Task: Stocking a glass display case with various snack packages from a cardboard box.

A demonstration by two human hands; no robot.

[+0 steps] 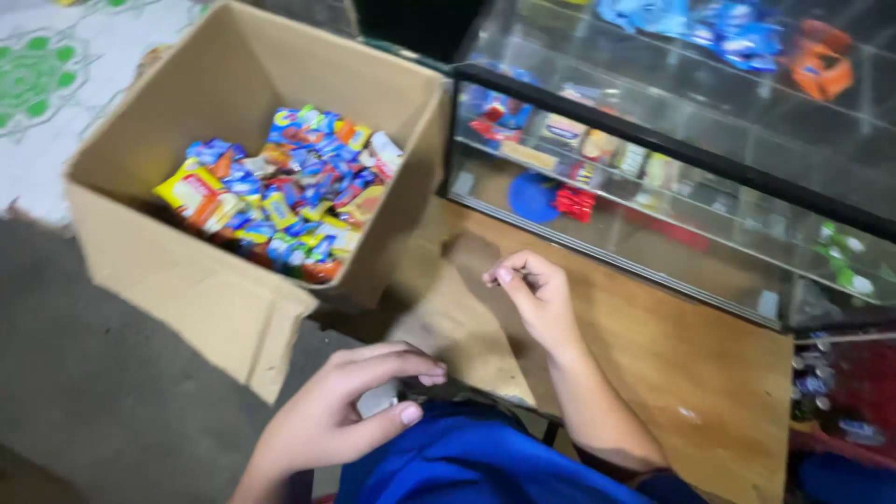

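Left hand (341, 411) loosely curled, right hand (534, 291) pinched together, contents too blurred to tell.

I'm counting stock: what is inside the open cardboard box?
The cardboard box holds a heap of small snack packets in blue, yellow and orange. Whatever lies beneath the top layer is covered.

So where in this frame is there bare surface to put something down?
Bare wood lies on the counter between the right hand and the glass display case. Grey floor left of the left hand, below the cardboard box, is also free. The box interior is packed with snack packets.
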